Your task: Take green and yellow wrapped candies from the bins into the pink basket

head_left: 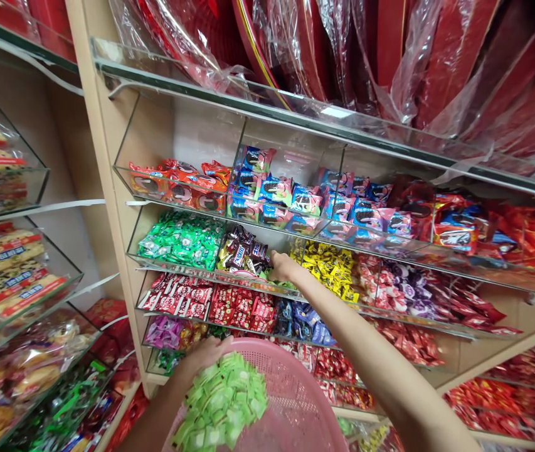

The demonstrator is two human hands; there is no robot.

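The right hand (pixel 283 267) reaches into a clear shelf compartment, fingers curled inward; whether they pinch anything cannot be told. Just beside it lie dark-wrapped chocolates (pixel 239 256), with a few light-green packets low in the compartment. The left hand (pixel 211 351) is closed over the rim of a pink perforated basket (pixel 312 370), held in front of the shelves, with a heap of light-green packets (pixel 224 402) toward its left side. On the same shelf, green-wrapped sweets (pixel 180 238) fill the left compartment and yellow ones (pixel 333 270) sit to the right. Blue and orange snack packs (pixel 274 188) line the tier above; red and blue packets fill those below. Large red items in clear plastic (pixel 352 56) crowd the top glass shelf (pixel 295 116), and packaged baked goods (pixel 8 263) stand on shelves at left.
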